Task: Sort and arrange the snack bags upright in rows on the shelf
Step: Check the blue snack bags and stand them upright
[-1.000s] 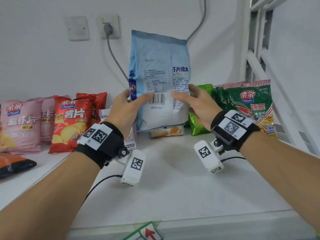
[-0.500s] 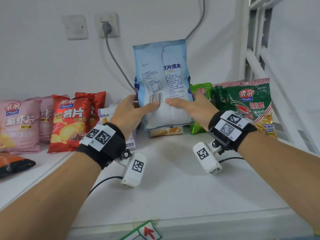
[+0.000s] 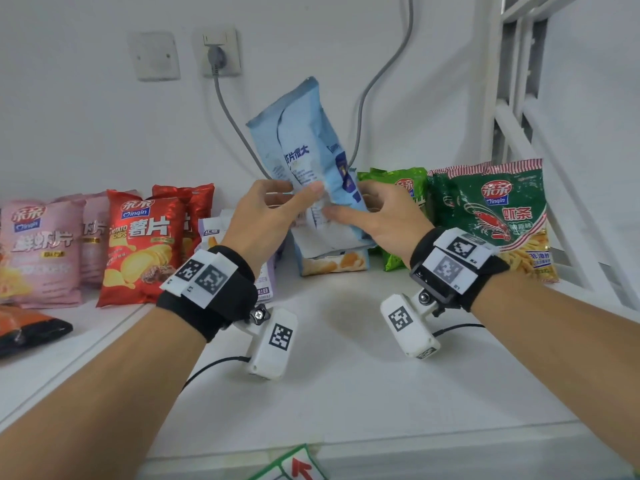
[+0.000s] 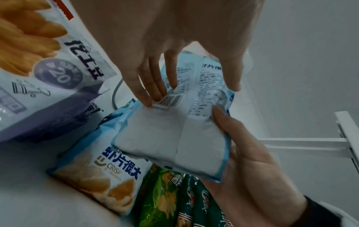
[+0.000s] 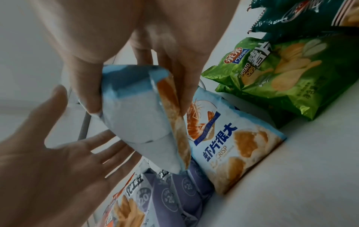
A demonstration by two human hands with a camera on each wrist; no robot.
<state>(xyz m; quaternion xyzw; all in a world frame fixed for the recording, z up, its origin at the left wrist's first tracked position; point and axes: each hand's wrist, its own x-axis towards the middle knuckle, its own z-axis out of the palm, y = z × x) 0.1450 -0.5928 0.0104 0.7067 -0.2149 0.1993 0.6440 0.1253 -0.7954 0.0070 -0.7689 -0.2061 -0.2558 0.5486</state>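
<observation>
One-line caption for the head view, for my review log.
Both hands, left and right, hold a tilted light-blue snack bag above the white shelf.

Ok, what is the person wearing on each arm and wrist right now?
Both forearms are bare, no sleeves. The left hand and right hand wear no gloves. Each wrist carries a black strap topped with white plates printed with black square markers. Below each wrist hangs a white camera housing bearing another marker, with a thin black cable trailing off it.

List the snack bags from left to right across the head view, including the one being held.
Pink bag → red bag → purple bag → held blue bag → light green bag → dark green bag.
</observation>
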